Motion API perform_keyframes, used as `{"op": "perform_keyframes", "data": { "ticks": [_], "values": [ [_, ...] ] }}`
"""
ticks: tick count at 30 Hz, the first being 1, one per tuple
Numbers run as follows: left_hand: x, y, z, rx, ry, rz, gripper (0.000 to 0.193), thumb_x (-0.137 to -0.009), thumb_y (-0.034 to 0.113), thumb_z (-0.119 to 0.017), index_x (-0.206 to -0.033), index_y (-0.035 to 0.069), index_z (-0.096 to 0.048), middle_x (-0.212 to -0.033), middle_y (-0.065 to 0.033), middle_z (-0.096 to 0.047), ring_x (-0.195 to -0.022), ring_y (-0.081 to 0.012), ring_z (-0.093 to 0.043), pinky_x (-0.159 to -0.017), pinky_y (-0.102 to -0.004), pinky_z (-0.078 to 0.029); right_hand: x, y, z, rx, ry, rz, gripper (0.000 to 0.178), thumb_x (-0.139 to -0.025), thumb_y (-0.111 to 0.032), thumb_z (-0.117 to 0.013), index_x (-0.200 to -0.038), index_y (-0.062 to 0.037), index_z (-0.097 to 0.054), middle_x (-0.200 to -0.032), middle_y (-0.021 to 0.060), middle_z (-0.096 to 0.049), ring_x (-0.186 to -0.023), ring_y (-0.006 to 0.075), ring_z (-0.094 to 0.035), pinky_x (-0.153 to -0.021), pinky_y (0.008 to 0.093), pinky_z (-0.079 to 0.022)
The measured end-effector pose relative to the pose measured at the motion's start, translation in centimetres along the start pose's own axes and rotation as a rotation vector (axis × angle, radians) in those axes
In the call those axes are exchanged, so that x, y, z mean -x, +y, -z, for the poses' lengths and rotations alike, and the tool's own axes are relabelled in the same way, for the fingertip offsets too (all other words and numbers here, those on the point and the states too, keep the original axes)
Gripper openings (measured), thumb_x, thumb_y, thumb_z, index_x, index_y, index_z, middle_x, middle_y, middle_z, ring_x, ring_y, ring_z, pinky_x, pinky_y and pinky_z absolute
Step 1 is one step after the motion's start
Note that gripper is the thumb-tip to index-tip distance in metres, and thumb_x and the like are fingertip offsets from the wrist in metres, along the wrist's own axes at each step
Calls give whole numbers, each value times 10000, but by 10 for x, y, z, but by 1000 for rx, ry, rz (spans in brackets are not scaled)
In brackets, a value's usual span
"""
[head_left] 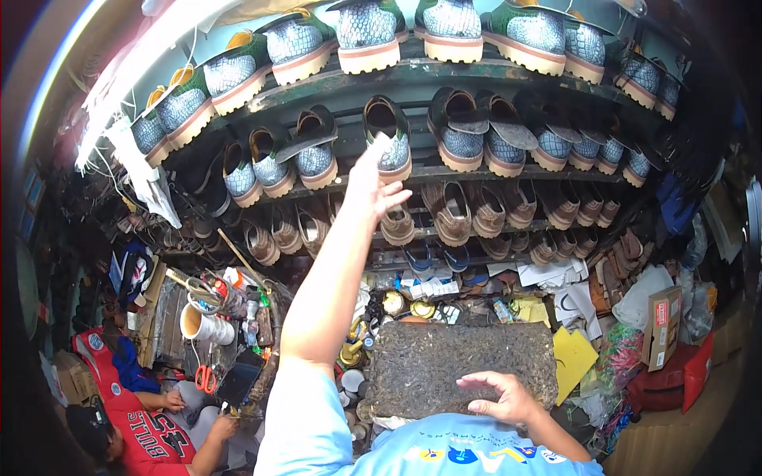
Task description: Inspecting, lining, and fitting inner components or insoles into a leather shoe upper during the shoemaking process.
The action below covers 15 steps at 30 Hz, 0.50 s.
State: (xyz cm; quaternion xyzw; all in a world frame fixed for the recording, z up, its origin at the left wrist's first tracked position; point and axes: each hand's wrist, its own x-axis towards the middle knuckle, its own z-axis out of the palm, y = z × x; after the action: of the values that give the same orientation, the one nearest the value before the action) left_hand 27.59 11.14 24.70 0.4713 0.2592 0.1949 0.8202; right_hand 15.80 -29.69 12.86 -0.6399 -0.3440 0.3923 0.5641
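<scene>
My left arm stretches up toward the shelves. My left hand [375,184] is open, its fingers apart, in front of a single shoe [394,152] with a blue-white scaly heel, dark green upper and cream sole on the second shelf. The fingertips overlap the shoe's left side; whether they touch it I cannot tell. Low in the view, my right hand [508,397] is open and empty, fingers spread above the near right part of a dark, worn work slab [452,353].
Similar shoes fill the top shelf [349,75]; brown shoes [452,214] line a lower one. Jars [393,301], papers [552,270] and a yellow sheet [573,361] surround the slab. At lower left, a person in a red jersey [143,432] sits near orange-handled scissors [205,379] and a white cup-shaped container [208,327].
</scene>
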Motion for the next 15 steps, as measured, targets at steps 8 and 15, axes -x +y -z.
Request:
{"op": "perform_keyframes", "data": {
  "ticks": [8, 15],
  "values": [
    [-36, -4, 10, 234, 39, 95, 977, -811, 707, -739, -1535, 128, -430, -1636, -215, -283, -1484, -516, -259, -1152, -722, -273, 5, 12, -3, -60, 27, -90, 545, -906, -185, -821, -1369, 7, -608, -1321, 158, -701, -1235, 251, -672, -1071, 395, -523],
    [-9, 17, 16, 96, 14, 35, 672, -820, 410, -737, -1371, 87, -528, -1419, -191, -540, -1311, -375, -545, -1061, -656, -423, -24, 0, -6, 50, -40, -26, 605, -889, -239, -835, -1389, 2, -597, -1324, 160, -700, -1224, 267, -680, -1075, 397, -521]
  ]
}}
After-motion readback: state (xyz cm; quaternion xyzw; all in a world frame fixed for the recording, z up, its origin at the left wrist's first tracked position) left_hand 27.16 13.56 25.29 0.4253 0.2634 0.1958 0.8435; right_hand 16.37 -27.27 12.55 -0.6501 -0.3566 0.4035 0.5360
